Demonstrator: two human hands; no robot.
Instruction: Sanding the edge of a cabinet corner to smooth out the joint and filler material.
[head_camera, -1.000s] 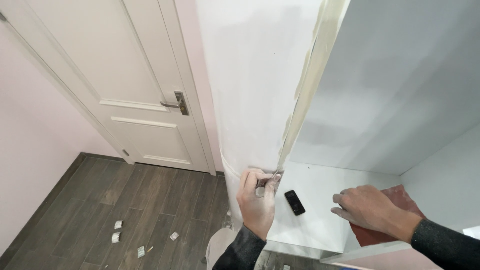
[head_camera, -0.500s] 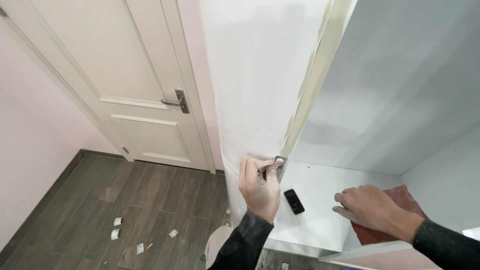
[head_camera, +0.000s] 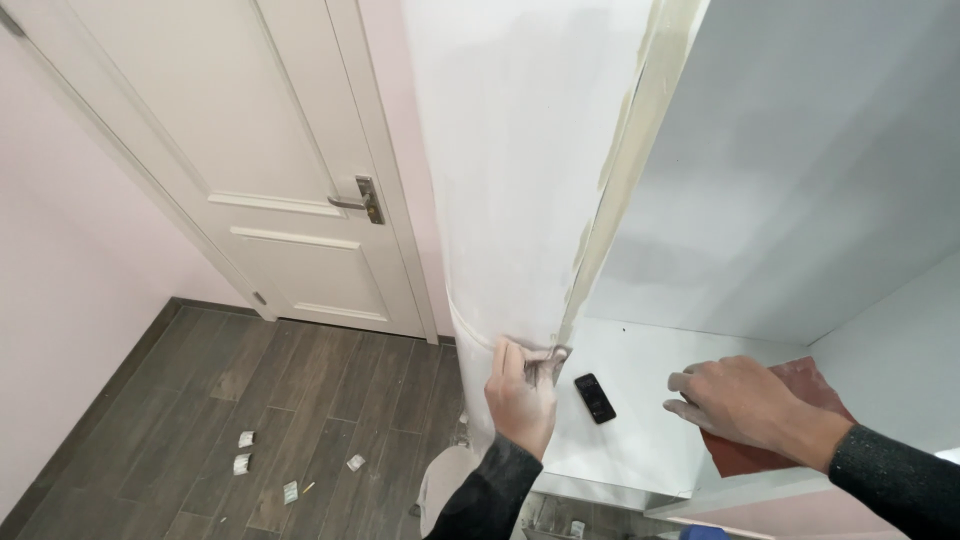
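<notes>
Left hand (head_camera: 520, 395): fingers curled tight round a small metal scraper (head_camera: 550, 357), blade tip pressed to the near edge of the white wall panel (head_camera: 520, 150), just beside the strip of beige tape (head_camera: 625, 160) running up the corner.

Right hand (head_camera: 745, 402): fingers loosely bent, palm down, resting on one reddish-brown sandpaper sheet (head_camera: 800, 400) at the right of the white shelf (head_camera: 640, 440); grip cannot be told.

One black phone (head_camera: 595, 397) lies flat on the shelf between the two hands, apart from both.

Far left: one white door (head_camera: 250, 170), one lever handle (head_camera: 355, 202). About five paper scraps (head_camera: 243, 452) on the dark wood floor (head_camera: 200, 400).
</notes>
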